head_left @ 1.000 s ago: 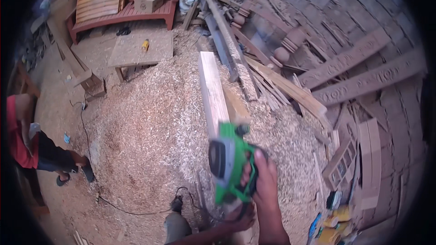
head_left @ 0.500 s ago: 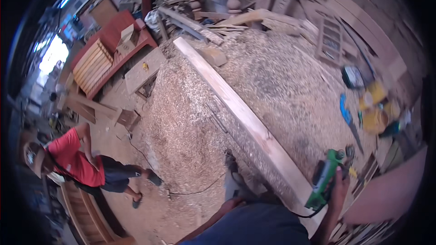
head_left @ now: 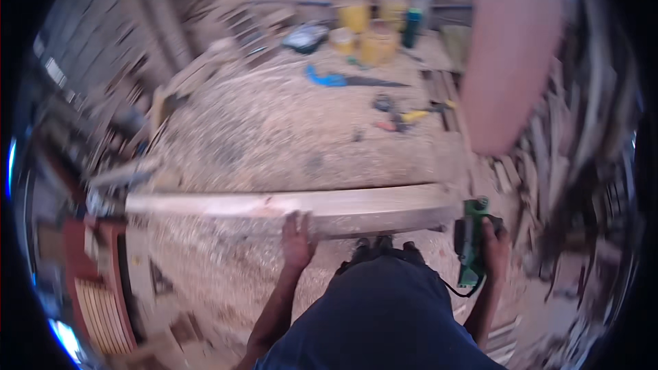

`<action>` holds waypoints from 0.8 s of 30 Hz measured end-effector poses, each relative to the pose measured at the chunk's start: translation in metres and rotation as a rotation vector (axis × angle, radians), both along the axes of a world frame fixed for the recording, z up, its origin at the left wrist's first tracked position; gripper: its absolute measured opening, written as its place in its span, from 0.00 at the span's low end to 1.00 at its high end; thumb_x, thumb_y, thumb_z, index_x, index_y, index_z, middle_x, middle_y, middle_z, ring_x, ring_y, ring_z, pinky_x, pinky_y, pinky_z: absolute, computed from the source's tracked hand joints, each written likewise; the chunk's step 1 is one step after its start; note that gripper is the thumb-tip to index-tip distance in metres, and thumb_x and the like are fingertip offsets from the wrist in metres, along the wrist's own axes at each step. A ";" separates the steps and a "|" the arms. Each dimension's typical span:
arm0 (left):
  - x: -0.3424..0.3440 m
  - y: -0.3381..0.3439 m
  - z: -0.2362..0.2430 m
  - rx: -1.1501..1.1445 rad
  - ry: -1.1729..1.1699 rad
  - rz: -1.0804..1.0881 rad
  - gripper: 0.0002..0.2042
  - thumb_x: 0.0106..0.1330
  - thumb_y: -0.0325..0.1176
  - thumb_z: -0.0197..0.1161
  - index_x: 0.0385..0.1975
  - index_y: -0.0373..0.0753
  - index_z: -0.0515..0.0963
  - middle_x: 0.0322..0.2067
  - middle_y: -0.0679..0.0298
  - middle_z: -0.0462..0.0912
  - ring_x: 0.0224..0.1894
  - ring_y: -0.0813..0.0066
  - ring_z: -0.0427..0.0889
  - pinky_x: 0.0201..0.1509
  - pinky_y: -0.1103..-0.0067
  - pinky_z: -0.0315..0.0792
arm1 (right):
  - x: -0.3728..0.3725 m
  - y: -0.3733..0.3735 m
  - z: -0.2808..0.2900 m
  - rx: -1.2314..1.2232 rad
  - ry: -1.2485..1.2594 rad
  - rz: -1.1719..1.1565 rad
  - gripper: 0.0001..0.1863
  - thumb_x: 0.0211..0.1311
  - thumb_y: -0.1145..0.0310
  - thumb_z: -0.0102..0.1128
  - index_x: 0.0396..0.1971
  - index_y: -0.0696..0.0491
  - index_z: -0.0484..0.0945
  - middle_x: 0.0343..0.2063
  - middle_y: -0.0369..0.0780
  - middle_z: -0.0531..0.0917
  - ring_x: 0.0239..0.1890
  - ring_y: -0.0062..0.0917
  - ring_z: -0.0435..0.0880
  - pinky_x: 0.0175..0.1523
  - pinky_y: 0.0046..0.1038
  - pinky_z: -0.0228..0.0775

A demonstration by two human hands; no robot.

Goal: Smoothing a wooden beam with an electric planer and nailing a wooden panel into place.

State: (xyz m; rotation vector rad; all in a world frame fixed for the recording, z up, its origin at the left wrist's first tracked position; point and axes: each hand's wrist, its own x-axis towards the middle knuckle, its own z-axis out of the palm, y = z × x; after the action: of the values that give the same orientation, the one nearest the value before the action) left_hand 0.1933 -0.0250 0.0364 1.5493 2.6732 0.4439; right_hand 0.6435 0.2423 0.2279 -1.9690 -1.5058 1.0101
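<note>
A long, pale wooden beam (head_left: 343,202) lies crosswise in front of me, above the shavings. At its near edge, left of the middle, my left hand (head_left: 298,241) has its fingers stretched out, reaching the wood; blur hides how firmly they touch. My right hand (head_left: 495,247) grips a green electric planer (head_left: 471,241), held upright just past the beam's right end and apart from it. A black cord loops from the planer's lower end.
Wood shavings cover the floor. Beyond the beam lie a blue-handled saw (head_left: 329,79), yellow containers (head_left: 379,42) and a yellow-handled tool (head_left: 415,116). A large reddish-brown panel (head_left: 510,62) stands at right beside stacked wood strips. A red wooden bench (head_left: 103,281) sits at lower left.
My view has turned right, so the beam now runs crosswise and the person in red is out of sight. My left hand has come up to the beam. The planer stays in my right hand.
</note>
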 end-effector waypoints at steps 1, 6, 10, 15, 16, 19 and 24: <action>-0.012 0.015 0.007 -0.046 0.043 -0.036 0.48 0.67 0.54 0.76 0.84 0.46 0.62 0.82 0.40 0.59 0.84 0.33 0.55 0.84 0.44 0.55 | 0.006 -0.008 0.003 -0.098 0.083 -0.054 0.28 0.77 0.44 0.68 0.52 0.59 0.85 0.29 0.37 0.85 0.25 0.24 0.83 0.31 0.30 0.75; -0.038 0.078 0.020 -0.199 0.128 -0.244 0.61 0.56 0.60 0.82 0.87 0.45 0.54 0.82 0.38 0.56 0.86 0.34 0.50 0.86 0.43 0.51 | 0.028 -0.064 0.012 -0.058 0.221 -0.186 0.24 0.78 0.47 0.68 0.45 0.57 0.83 0.21 0.33 0.80 0.17 0.18 0.75 0.21 0.27 0.66; -0.033 0.119 0.017 -0.247 0.161 -0.320 0.65 0.49 0.62 0.85 0.86 0.43 0.55 0.76 0.38 0.65 0.81 0.35 0.58 0.82 0.43 0.56 | 0.040 -0.098 0.014 -0.107 0.280 -0.279 0.22 0.78 0.50 0.68 0.45 0.57 0.84 0.21 0.33 0.80 0.18 0.17 0.77 0.22 0.27 0.67; -0.024 0.152 0.019 -0.444 0.022 -0.300 0.60 0.44 0.61 0.88 0.76 0.40 0.64 0.64 0.44 0.74 0.70 0.39 0.72 0.75 0.45 0.66 | 0.072 -0.116 0.014 -0.099 0.265 -0.368 0.22 0.78 0.51 0.69 0.43 0.58 0.82 0.21 0.33 0.80 0.17 0.17 0.76 0.22 0.27 0.67; -0.027 0.155 0.020 -0.498 0.047 -0.297 0.58 0.43 0.61 0.89 0.73 0.39 0.67 0.62 0.45 0.75 0.67 0.40 0.75 0.73 0.46 0.69 | 0.078 -0.115 0.012 -0.086 0.274 -0.387 0.22 0.77 0.50 0.70 0.39 0.58 0.81 0.21 0.33 0.80 0.17 0.17 0.75 0.22 0.28 0.66; -0.030 0.161 0.021 -0.515 0.035 -0.324 0.54 0.43 0.61 0.89 0.68 0.38 0.69 0.62 0.45 0.76 0.66 0.40 0.76 0.72 0.48 0.70 | 0.097 -0.106 0.002 -0.089 0.251 -0.401 0.23 0.76 0.50 0.70 0.41 0.59 0.82 0.22 0.35 0.82 0.19 0.19 0.78 0.25 0.29 0.70; -0.020 0.165 0.018 -0.553 0.066 -0.287 0.54 0.44 0.58 0.90 0.68 0.39 0.67 0.62 0.48 0.76 0.67 0.42 0.75 0.74 0.51 0.68 | 0.139 -0.066 -0.028 -0.062 0.201 -0.365 0.26 0.74 0.51 0.72 0.48 0.64 0.85 0.30 0.42 0.88 0.28 0.26 0.86 0.36 0.33 0.80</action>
State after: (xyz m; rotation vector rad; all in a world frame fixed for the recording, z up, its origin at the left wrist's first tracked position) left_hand 0.1732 0.1397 0.0548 1.7217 2.2687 -0.3333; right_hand 0.7823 0.1759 0.2000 -2.0185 -0.9736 1.0641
